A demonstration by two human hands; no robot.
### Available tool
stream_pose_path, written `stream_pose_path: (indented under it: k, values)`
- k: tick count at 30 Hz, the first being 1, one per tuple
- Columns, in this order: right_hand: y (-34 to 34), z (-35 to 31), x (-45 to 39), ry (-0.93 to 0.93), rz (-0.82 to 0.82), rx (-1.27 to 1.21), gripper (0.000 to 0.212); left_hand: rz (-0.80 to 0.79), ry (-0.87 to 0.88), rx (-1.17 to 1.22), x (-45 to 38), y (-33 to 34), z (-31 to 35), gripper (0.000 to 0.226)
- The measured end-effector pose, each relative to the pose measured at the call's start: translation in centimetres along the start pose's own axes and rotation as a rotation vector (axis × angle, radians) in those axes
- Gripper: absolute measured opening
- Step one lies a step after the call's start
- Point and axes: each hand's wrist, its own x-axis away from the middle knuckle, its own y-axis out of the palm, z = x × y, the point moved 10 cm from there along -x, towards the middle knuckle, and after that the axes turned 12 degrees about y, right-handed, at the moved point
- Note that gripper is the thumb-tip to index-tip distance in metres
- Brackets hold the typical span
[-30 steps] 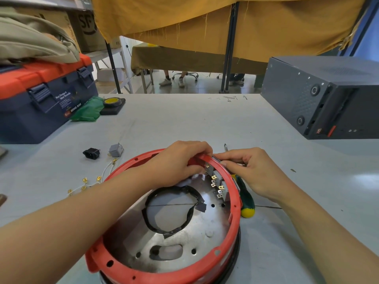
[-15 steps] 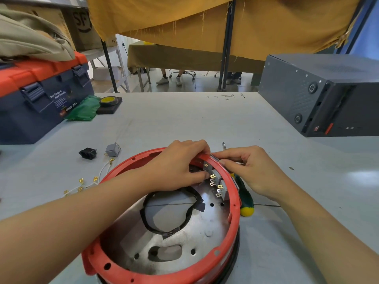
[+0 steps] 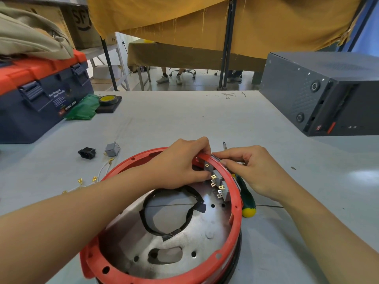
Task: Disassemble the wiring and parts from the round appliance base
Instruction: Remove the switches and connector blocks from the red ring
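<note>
Since a moment ago almost nothing has moved: my left hand [image 3: 180, 167] stays curled over the far rim of the round appliance base [image 3: 235, 203], with the fingertips pinching at the first grey switch [image 3: 209, 168] from inside, and my right hand [image 3: 252, 171] stays outside the rim, its fingers pressing on the same spot. The switch still sits in its opening, so I judge this part is not yet free and I am still working on its clips. The base lies on the bench [image 3: 184, 119] just in front of me, tilted a little, its red ring on top and a black band below. Inside is a bare metal plate [image 3: 184, 238] with a large hole edged in black tape, and a row of grey switches [image 3: 220, 186] with brass terminals and no wires on them. A screwdriver [image 3: 246, 199] with a green and yellow handle lies just beside the rim, under my right hand. The removed socket [image 3: 87, 153], another switch [image 3: 112, 149] and the white wires [image 3: 102, 171] lie on my left.
</note>
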Motion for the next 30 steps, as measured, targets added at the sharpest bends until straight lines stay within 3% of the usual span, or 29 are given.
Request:
stream_pose_path:
  k: [17, 22, 30]
  values:
    - [-0.01, 0.1, -0.15, -0.003, -0.001, -0.03, 0.022, 0.036, 0.051, -0.075, 0.06, 0.16, 0.24, 0.029]
    - [-0.32, 0.24, -0.31, -0.004, 0.013, -0.035, 0.022, 0.063, 0.069, -0.209, 0.08, 0.06, 0.57, 0.029]
    - [0.02, 0.07, -0.2, -0.022, 0.0, -0.016, 0.023, 0.024, 0.054, -0.187, -0.04, 0.16, 0.47, 0.028]
